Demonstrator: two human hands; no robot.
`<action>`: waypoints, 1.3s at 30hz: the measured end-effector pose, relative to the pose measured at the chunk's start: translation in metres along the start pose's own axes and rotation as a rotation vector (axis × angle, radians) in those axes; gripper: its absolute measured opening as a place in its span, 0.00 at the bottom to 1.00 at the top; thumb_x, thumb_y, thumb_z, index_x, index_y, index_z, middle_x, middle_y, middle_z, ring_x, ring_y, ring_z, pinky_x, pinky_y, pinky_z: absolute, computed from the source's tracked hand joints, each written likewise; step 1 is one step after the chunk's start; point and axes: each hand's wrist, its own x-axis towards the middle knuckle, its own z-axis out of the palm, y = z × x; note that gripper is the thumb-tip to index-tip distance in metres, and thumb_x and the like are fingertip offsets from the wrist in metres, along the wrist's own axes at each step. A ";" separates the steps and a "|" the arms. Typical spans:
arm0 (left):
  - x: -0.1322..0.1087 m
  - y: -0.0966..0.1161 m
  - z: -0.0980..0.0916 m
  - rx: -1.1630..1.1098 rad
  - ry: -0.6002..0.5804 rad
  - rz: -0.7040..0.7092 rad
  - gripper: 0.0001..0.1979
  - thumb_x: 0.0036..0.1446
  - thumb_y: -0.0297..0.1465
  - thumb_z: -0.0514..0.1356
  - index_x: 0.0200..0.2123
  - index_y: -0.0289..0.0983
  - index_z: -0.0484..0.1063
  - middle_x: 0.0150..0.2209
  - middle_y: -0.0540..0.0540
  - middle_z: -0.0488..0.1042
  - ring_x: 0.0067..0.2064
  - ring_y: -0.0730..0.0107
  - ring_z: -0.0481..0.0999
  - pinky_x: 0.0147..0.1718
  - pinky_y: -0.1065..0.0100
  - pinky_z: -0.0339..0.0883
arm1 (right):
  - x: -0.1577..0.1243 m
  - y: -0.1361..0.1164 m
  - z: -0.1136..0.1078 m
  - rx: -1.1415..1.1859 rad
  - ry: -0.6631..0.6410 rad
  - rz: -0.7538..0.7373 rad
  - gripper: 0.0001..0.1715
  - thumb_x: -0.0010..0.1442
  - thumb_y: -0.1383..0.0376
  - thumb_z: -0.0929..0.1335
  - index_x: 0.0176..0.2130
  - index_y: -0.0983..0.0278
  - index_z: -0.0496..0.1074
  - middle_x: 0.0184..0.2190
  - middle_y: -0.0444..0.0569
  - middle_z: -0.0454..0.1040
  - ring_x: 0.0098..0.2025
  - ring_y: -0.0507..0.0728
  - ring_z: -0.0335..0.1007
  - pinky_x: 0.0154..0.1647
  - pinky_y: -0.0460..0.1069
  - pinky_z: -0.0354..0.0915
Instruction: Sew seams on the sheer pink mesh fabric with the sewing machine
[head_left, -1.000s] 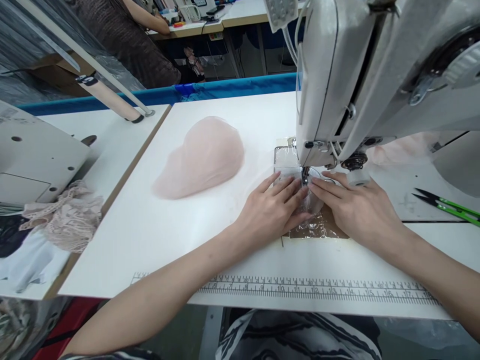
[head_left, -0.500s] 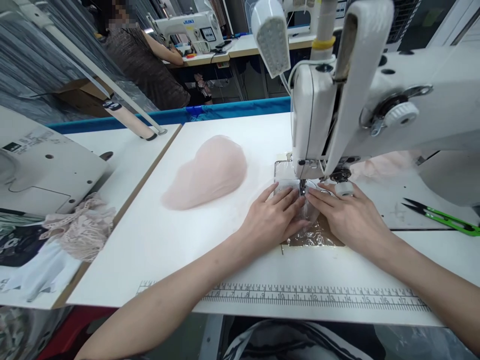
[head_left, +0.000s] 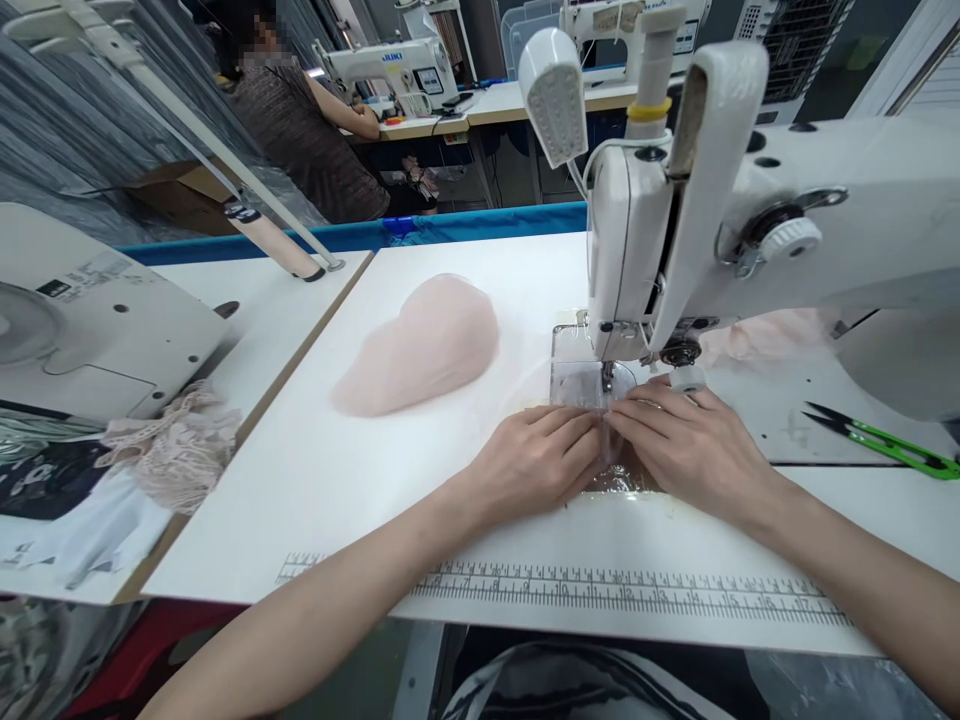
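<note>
My left hand [head_left: 551, 452] is at the sewing machine's needle area, its fingers curled together on a strip of thin sheer fabric [head_left: 609, 446]. From the other side my right hand [head_left: 686, 435] closes its fingertips on the same fabric, index finger and thumb nearly meeting my left hand. Just beyond the fingertips the presser foot [head_left: 607, 376] of the white sewing machine [head_left: 634, 230] comes down over the fabric. Much of the fabric is hidden beneath the hands. To the left, a pale pink sheer piece [head_left: 431, 345] lies flat on the white table [head_left: 300, 480].
Green-handled thread snips [head_left: 889, 440] lie at the right. More pink fabric [head_left: 772, 335] sits behind the machine's needle end. A printed ruler [head_left: 600, 588] runs along the front edge. Left are a second machine [head_left: 97, 310] and beige lace [head_left: 180, 450]. A person [head_left: 300, 130] works at the back.
Both hands have drawn slightly toward me from the presser foot. My left fingers, spread flat before, are now curled together on the fabric. The camera view has shifted a little.
</note>
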 end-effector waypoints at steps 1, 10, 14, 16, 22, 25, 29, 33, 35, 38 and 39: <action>0.000 0.000 0.001 0.023 0.013 0.013 0.07 0.63 0.29 0.55 0.37 0.32 0.72 0.42 0.44 0.79 0.43 0.68 0.79 0.45 0.67 0.74 | 0.000 0.000 0.000 0.009 0.002 -0.002 0.13 0.60 0.76 0.64 0.41 0.67 0.75 0.41 0.48 0.79 0.47 0.56 0.71 0.48 0.51 0.59; 0.006 0.001 -0.002 -0.060 0.020 -0.071 0.07 0.64 0.28 0.52 0.35 0.34 0.69 0.36 0.48 0.79 0.36 0.71 0.79 0.35 0.69 0.74 | 0.002 0.001 -0.003 -0.017 0.057 -0.013 0.10 0.60 0.73 0.65 0.39 0.66 0.75 0.37 0.48 0.80 0.45 0.55 0.73 0.41 0.50 0.60; 0.017 -0.006 -0.005 -0.186 -0.108 -0.232 0.26 0.55 0.47 0.59 0.46 0.32 0.67 0.44 0.40 0.75 0.44 0.58 0.76 0.40 0.59 0.73 | 0.006 0.006 -0.001 0.034 0.135 0.039 0.10 0.62 0.72 0.65 0.36 0.63 0.76 0.32 0.44 0.80 0.35 0.51 0.74 0.34 0.47 0.61; 0.025 -0.011 -0.002 -0.192 -0.188 -0.315 0.23 0.54 0.42 0.61 0.47 0.32 0.68 0.47 0.39 0.73 0.46 0.55 0.74 0.42 0.58 0.71 | 0.008 0.009 0.002 0.050 0.174 0.146 0.11 0.64 0.68 0.64 0.35 0.61 0.77 0.26 0.41 0.79 0.26 0.49 0.71 0.29 0.47 0.59; 0.043 -0.014 0.022 -0.195 -0.175 -0.518 0.11 0.57 0.36 0.60 0.39 0.35 0.73 0.41 0.43 0.74 0.43 0.58 0.73 0.38 0.61 0.67 | 0.010 0.012 0.009 0.031 0.184 0.406 0.19 0.65 0.57 0.62 0.33 0.58 0.80 0.17 0.41 0.73 0.20 0.50 0.63 0.22 0.46 0.53; 0.043 -0.012 0.029 -0.132 -0.121 -0.556 0.09 0.57 0.36 0.59 0.34 0.36 0.73 0.38 0.45 0.74 0.42 0.58 0.72 0.40 0.59 0.64 | 0.010 0.011 0.009 0.051 0.179 0.423 0.19 0.65 0.56 0.62 0.32 0.58 0.80 0.17 0.42 0.73 0.20 0.50 0.63 0.22 0.46 0.52; 0.041 -0.009 0.028 -0.118 -0.128 -0.552 0.07 0.54 0.28 0.56 0.36 0.37 0.73 0.40 0.46 0.74 0.43 0.59 0.72 0.41 0.59 0.62 | 0.010 0.010 0.009 0.084 0.153 0.449 0.18 0.64 0.56 0.63 0.34 0.57 0.80 0.17 0.42 0.73 0.20 0.50 0.63 0.22 0.46 0.51; 0.042 -0.006 0.023 -0.117 -0.132 -0.560 0.08 0.55 0.32 0.55 0.36 0.37 0.72 0.36 0.46 0.73 0.41 0.60 0.71 0.42 0.59 0.61 | 0.009 0.010 0.010 0.113 0.147 0.449 0.18 0.65 0.56 0.62 0.35 0.57 0.80 0.20 0.42 0.74 0.21 0.50 0.63 0.23 0.47 0.50; 0.043 -0.004 0.022 -0.116 -0.113 -0.564 0.09 0.57 0.34 0.54 0.35 0.37 0.72 0.35 0.46 0.72 0.40 0.61 0.70 0.43 0.59 0.60 | 0.009 0.011 0.010 0.122 0.139 0.452 0.17 0.65 0.57 0.63 0.36 0.56 0.80 0.21 0.43 0.75 0.22 0.50 0.64 0.24 0.47 0.49; 0.042 -0.005 0.024 -0.126 -0.115 -0.581 0.07 0.55 0.32 0.55 0.35 0.38 0.72 0.35 0.47 0.73 0.40 0.61 0.71 0.43 0.59 0.60 | 0.009 0.011 0.010 0.126 0.156 0.440 0.16 0.64 0.58 0.63 0.36 0.56 0.80 0.21 0.42 0.76 0.22 0.50 0.64 0.23 0.47 0.49; 0.042 -0.006 0.025 -0.135 -0.118 -0.589 0.06 0.55 0.31 0.56 0.35 0.38 0.72 0.35 0.47 0.73 0.41 0.61 0.71 0.43 0.59 0.60 | 0.009 0.011 0.010 0.127 0.168 0.433 0.16 0.64 0.58 0.63 0.36 0.57 0.80 0.21 0.42 0.76 0.22 0.50 0.64 0.23 0.47 0.49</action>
